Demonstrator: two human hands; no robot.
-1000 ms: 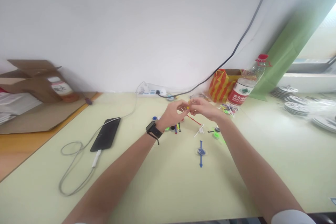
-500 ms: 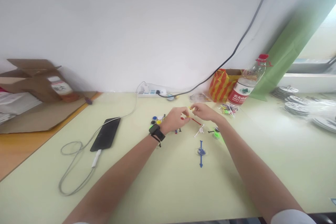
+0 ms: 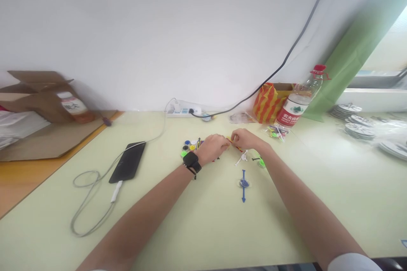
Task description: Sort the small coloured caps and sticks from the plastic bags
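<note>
My left hand (image 3: 213, 147), with a black watch on its wrist, has its fingers pinched together near small red and yellow pieces (image 3: 234, 144). Close on its right, my right hand (image 3: 244, 139) is also pinched, at the yellow and red pieces; what exactly each hand grips is too small to tell. Below them a white arrow piece (image 3: 243, 158) lies on the table, and nearer to me a blue double arrow (image 3: 243, 183) on a clear disc. A bright green disc (image 3: 261, 163) is by my right wrist. Several coloured discs (image 3: 187, 147) lie left of my left hand.
On the left are a black phone (image 3: 128, 163) with a white cable and an open cardboard box (image 3: 41, 135). A power strip (image 3: 182, 112) lies along the wall. A bottle (image 3: 293, 108) and a striped bag (image 3: 267, 103) stand back right, with stacked discs (image 3: 359, 130) beyond.
My hands have come closer together, and my left fingers have closed up. The red piece that lay below my fingertips is now partly covered by my right hand.
</note>
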